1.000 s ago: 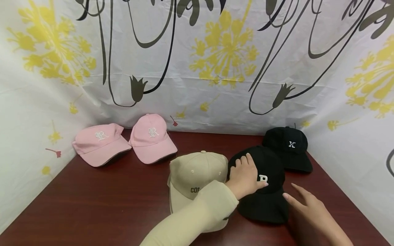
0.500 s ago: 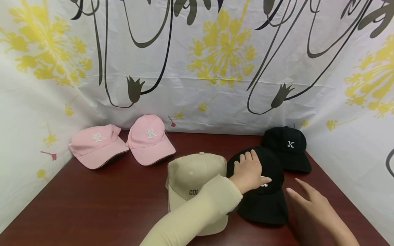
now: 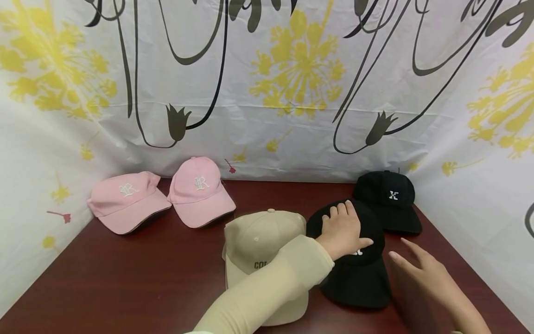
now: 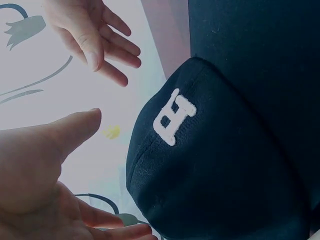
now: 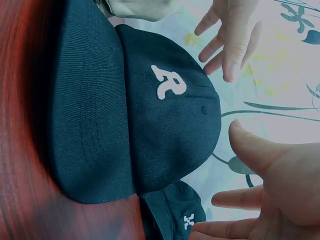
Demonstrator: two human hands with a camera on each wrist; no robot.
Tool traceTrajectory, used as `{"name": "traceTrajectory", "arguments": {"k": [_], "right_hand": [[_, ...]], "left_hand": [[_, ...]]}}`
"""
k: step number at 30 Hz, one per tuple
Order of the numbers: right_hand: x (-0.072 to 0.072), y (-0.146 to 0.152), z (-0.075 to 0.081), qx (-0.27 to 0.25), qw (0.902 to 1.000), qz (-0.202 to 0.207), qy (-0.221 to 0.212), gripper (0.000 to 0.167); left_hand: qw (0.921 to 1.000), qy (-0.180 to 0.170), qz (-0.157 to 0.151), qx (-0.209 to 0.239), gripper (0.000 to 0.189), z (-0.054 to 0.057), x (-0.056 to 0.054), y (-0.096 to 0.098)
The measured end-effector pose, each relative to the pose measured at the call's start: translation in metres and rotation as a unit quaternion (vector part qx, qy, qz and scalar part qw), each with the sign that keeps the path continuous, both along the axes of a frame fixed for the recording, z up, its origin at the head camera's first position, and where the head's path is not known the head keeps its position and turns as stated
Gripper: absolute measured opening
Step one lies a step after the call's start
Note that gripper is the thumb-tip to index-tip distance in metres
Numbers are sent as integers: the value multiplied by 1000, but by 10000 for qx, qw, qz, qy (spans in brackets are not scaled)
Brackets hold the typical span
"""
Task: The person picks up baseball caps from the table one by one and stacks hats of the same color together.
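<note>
The fingers of the left hand are stretched loosely by the crown of a black R cap, those of the right hand beside its brim; both grasp nothing. This cap looks light and soft; the stiffer brim should be a sure hold. Behind the fingers is one more black cap; to their left, one beige cap and, farther, two pink caps.

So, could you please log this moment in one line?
left hand: near black R cap, contact unclear | right hand: beside its brim, holding nothing

Five caps on table (three farther back)
</note>
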State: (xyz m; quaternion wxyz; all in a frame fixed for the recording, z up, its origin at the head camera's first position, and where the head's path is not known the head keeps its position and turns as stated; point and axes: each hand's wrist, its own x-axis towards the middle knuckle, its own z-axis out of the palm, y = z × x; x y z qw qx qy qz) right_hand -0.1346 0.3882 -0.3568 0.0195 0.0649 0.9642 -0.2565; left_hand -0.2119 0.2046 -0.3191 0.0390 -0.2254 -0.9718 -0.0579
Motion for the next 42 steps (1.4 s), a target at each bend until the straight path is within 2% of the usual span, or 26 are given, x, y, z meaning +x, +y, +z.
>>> {"name": "traceTrajectory", "arguments": {"k": [6, 16, 21, 29, 36, 42], "right_hand": [[-4, 3, -1, 8, 10000, 11, 84, 82], [-12, 11, 1, 168, 9998, 10, 119, 81], [-16, 15, 2, 167, 9998, 21, 139, 79], [-27, 22, 7, 214, 9994, 47, 282, 78], [-37, 26, 8, 268, 9991, 71, 317, 76], [-41, 30, 8, 240, 9989, 134, 393, 74]], "left_hand": [[10000, -5, -18, -46, 93, 1, -3, 8], [9998, 189, -43, -98, 94, 2, -8, 20], [9996, 143, -155, -161, 94, 3, -9, 27], [9989, 180, -308, -296, 93, 10, -12, 40], [9988, 128, -254, -406, 92, 10, -15, 48], [9988, 139, -211, -411, 92, 8, -20, 55]]}}
